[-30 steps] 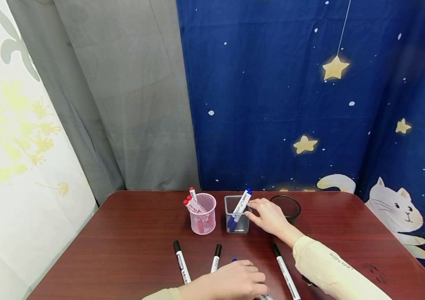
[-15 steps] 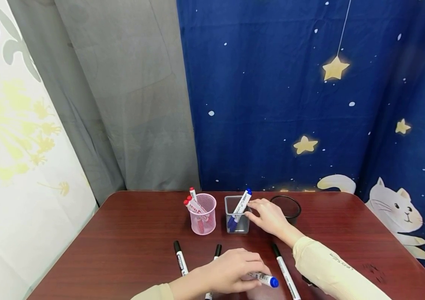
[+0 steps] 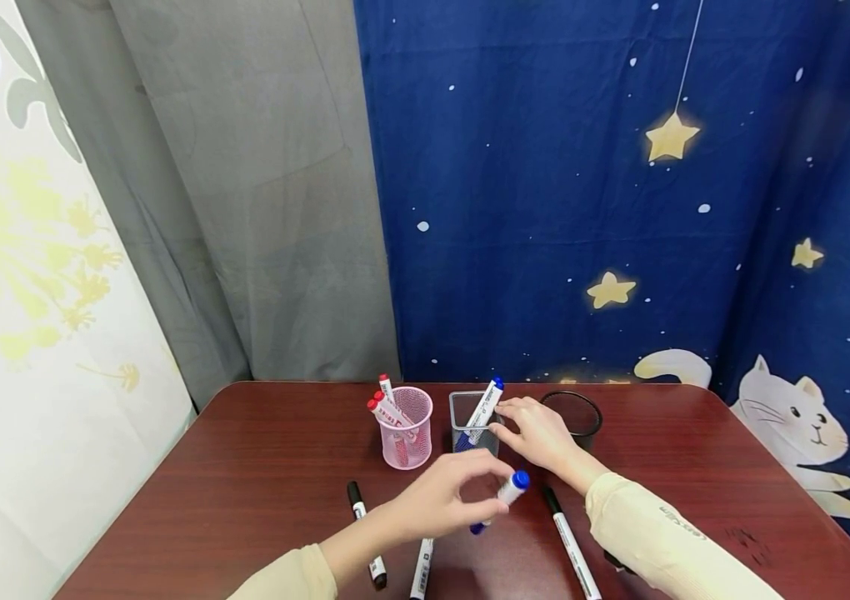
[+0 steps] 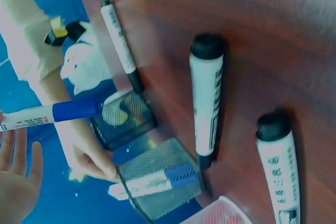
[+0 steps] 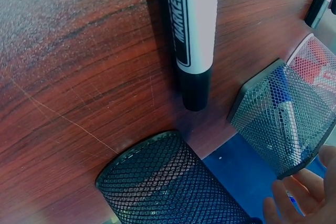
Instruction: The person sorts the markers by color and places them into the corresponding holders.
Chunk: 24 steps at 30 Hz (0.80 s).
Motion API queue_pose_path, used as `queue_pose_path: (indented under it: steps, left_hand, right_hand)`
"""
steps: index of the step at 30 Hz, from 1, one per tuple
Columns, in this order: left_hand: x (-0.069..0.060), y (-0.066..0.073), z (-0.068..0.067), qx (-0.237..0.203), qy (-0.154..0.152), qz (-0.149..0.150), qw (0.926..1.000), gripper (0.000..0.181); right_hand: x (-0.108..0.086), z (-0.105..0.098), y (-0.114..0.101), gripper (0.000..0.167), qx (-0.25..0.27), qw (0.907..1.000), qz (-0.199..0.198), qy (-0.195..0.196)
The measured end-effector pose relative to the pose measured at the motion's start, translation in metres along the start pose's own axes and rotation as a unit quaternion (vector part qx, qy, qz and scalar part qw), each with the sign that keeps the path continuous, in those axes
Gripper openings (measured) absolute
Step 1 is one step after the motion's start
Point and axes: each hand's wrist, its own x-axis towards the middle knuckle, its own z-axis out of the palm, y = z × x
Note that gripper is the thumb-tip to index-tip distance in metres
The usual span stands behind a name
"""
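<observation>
My left hand [image 3: 443, 496] pinches a blue marker [image 3: 512, 490] between thumb and fingers, in the air in front of the square mesh pen holder [image 3: 455, 400]. In the left wrist view the blue cap [image 4: 76, 109] points toward the holders. My right hand [image 3: 537, 429] rests with relaxed fingertips on the square holder's right rim. From the right wrist view, fingers [image 5: 304, 182] touch that rim. A blue marker [image 3: 482, 407] leans inside the square holder. Right of it, a round black mesh holder [image 3: 573, 393] stands partly behind my right hand.
A pink mesh holder [image 3: 417, 450] with several red markers [image 3: 387, 408] stands left of the square one. Black-capped markers lie on the table: one at left [image 3: 367, 537], one in the middle [image 3: 422, 571], one at right [image 3: 573, 546]. Curtains hang behind the table [image 3: 267, 442].
My left hand has lifted the blue marker off the table and brought it up and forward toward the square holder, turning it. My right hand has stayed on the rim.
</observation>
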Motion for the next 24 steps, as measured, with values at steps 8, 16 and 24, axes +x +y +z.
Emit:
queue_pose_path:
  steps: [8,16,24]
  left_hand:
    - [0.017,0.016,-0.032,-0.068,0.052,-0.078,0.9932,0.023]
    - [0.028,0.009,-0.051,-0.071,0.093,-0.128,0.9849,0.023]
    - [0.036,-0.006,-0.058,-0.080,0.129,-0.174,0.9730,0.024]
  right_hand:
    - [0.000,-0.001,0.000,0.032,0.000,1.0000,-0.004,-0.001]
    - [0.000,-0.001,0.000,0.035,-0.007,1.0000,-0.002,-0.001]
    - [0.000,0.000,-0.001,0.034,-0.005,1.0000,0.000,0.004]
